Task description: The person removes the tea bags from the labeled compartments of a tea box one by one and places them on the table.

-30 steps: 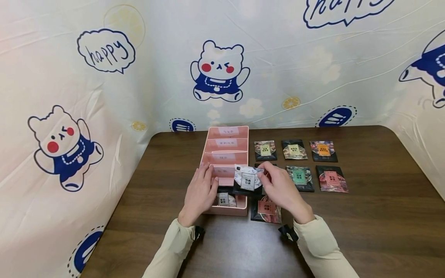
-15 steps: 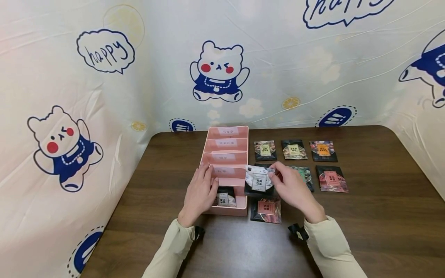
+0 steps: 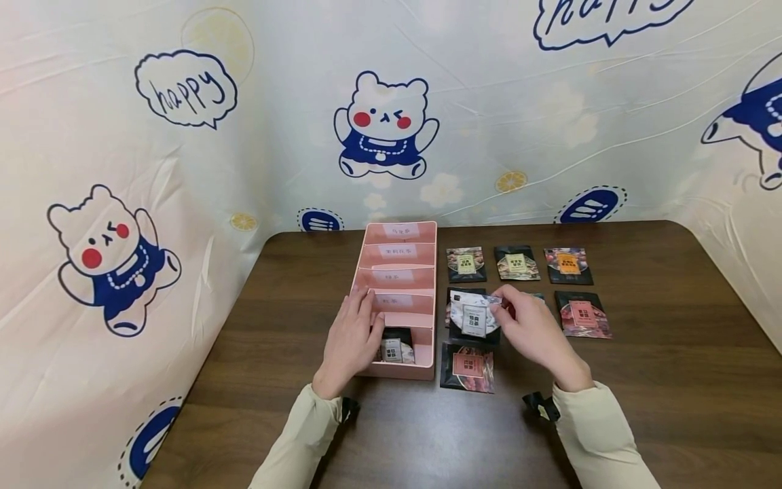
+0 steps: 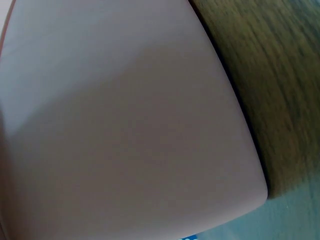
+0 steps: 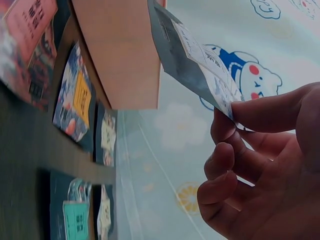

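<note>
My right hand (image 3: 537, 336) pinches the right edge of a white-and-black tea sachet (image 3: 473, 320) between thumb and index finger. In the right wrist view the sachet (image 5: 200, 62) is raised and tilted, its other edges free. It overlaps a dark sachet (image 3: 449, 316) on the table, mostly hidden behind it. My left hand (image 3: 349, 339) rests on the left side of a pink compartment box (image 3: 397, 372), fingers extended along the rim. The nearest compartment holds another white-and-black sachet (image 3: 398, 348). Only the box's outer wall (image 4: 140, 145) shows large in the left wrist view.
Right of the box lie sachets with a red label (image 3: 468, 367), a pink label (image 3: 583, 316) and an orange label (image 3: 569, 265). Two yellow-green-labelled sachets (image 3: 466, 265) lie at the back. The right hand mostly covers a teal-labelled one. A printed cloth (image 3: 476, 136) hangs behind the table (image 3: 672, 380).
My right hand has carried the white-and-black sachet rightward, from over the box's right edge to over the sachets on the table. The left hand has stayed in place.
</note>
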A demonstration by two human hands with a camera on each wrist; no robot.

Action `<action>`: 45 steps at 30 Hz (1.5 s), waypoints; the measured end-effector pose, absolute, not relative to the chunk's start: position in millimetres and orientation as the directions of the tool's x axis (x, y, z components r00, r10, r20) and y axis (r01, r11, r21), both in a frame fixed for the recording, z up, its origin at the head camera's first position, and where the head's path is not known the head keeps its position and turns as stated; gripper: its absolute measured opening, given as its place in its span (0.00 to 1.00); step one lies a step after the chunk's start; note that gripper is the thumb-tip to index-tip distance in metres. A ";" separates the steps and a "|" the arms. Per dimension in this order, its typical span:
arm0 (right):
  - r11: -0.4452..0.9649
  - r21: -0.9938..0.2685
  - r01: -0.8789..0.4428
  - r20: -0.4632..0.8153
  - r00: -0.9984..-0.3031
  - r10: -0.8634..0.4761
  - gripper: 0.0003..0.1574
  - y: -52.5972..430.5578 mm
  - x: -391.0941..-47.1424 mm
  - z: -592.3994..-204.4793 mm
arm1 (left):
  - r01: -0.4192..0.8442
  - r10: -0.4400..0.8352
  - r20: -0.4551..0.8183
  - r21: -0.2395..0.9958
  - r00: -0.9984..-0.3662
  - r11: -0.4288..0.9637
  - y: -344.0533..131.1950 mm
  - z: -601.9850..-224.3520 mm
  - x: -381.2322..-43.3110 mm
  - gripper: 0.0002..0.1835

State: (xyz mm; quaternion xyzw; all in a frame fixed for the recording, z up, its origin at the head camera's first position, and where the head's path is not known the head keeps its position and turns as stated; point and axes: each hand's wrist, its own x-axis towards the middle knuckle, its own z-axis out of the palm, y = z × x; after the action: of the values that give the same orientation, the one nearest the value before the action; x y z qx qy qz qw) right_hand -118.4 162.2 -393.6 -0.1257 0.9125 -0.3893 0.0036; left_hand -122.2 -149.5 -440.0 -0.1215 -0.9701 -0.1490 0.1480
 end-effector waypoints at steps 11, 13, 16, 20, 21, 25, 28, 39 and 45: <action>0.709 -0.682 -0.177 0.012 -0.973 -0.231 0.11 184.2 -119.7 -400.0 | 0.283 0.194 0.323 0.255 -0.926 0.925 -149.5 -439.5 -122.2 0.28; 0.714 -0.679 -0.169 -0.004 -0.972 -0.235 0.11 187.8 -119.5 -401.0 | 0.286 0.196 0.329 0.254 -0.924 0.924 -149.7 -439.5 -122.2 0.28; 0.719 -0.677 -0.157 -0.026 -0.971 -0.236 0.12 192.4 -119.1 -402.3 | 0.289 0.196 0.334 0.256 -0.922 0.922 -149.9 -439.6 -122.4 0.27; 0.723 -0.675 -0.145 -0.040 -0.972 -0.233 0.12 197.2 -118.8 -404.0 | 0.294 0.199 0.340 0.257 -0.919 0.920 -149.8 -439.7 -123.1 0.27; 0.722 -0.676 -0.145 -0.042 -0.971 -0.234 0.11 198.2 -118.7 -404.6 | 0.296 0.200 0.343 0.256 -0.918 0.920 -149.8 -439.8 -123.1 0.27; 0.725 -0.672 -0.154 -0.033 -0.971 -0.237 0.09 202.6 -118.5 -408.2 | 0.301 0.203 0.346 0.257 -0.916 0.918 -149.9 -440.2 -122.9 0.27; 0.726 -0.669 -0.159 -0.025 -0.972 -0.235 0.08 205.7 -118.6 -411.2 | 0.297 0.201 0.339 0.262 -0.919 0.918 -150.4 -440.6 -123.0 0.27; 0.719 -0.679 -0.147 -0.065 -0.964 -0.258 0.10 216.7 -117.3 -417.6 | 0.297 0.200 0.334 0.272 -0.921 0.915 -150.9 -440.9 -123.3 0.27; 0.716 -0.682 -0.150 -0.073 -0.960 -0.271 0.11 221.6 -116.5 -420.8 | 0.295 0.199 0.332 0.271 -0.922 0.916 -150.7 -440.8 -123.1 0.27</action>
State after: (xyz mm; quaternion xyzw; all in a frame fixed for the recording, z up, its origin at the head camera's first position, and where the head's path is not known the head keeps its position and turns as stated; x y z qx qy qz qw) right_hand -116.5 221.6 -420.8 -0.1142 0.9224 -0.3592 0.0840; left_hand -123.1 -150.7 -440.8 -0.1275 -0.9672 -0.1600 0.1503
